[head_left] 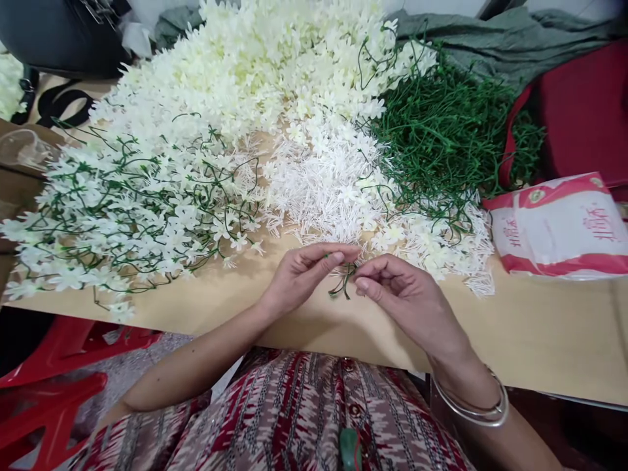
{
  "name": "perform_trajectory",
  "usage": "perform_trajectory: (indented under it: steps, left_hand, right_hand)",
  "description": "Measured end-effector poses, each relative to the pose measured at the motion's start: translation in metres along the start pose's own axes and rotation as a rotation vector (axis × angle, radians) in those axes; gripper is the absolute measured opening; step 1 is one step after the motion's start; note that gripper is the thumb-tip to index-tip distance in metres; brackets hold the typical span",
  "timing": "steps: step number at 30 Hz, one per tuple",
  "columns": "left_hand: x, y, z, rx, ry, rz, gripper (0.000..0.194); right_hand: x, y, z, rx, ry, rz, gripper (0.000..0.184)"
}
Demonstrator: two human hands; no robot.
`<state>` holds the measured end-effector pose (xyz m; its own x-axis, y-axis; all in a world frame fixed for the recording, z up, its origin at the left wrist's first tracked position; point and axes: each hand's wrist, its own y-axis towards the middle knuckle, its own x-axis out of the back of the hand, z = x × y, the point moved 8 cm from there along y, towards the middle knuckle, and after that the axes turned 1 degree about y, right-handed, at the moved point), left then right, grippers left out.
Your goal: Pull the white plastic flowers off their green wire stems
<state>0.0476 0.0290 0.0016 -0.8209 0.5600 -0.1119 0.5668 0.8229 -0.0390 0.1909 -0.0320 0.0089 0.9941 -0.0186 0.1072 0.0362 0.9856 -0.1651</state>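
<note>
Near the table's front edge, my left hand [309, 271] pinches a thin green plastic flower stem [343, 282] between thumb and fingers. My right hand [400, 288] is close beside it, thumb and forefinger pressed together at the stem's right side; the fingertips partly hide what they grip. Just beyond my hands lies a heap of small white stamen pieces [318, 186]. A large pile of loose white artificial petals [255, 59] rises behind it. To the right is a tangle of bare green stems [441, 124]. On the left lie white flowers on green stems [142, 209].
A red and white tissue pack [559, 226] lies at the right, in front of a dark red bag [583, 111]. A black bag [63, 33] stands at the back left, and grey-green cloth [500, 46] at the back right. Red stools [53, 392] are below the table's left edge.
</note>
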Motion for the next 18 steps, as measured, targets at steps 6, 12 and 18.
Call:
perform_trajectory:
  steps: [6,12,18]
  left_hand:
    - [0.013,0.002,0.017,-0.051,0.013,-0.110,0.025]
    - [0.007,0.004,0.021,-0.181,0.073,-0.095,0.030]
    - [0.009,0.007,0.025,-0.245,0.036,-0.123,0.025]
  right_hand:
    - [0.054,0.024,0.020,0.234,-0.624,-0.352,0.005]
    - [0.041,0.075,0.010,0.275,-0.778,-0.405,0.010]
    - [0.062,0.062,0.004,0.258,-0.793,-0.547,0.010]
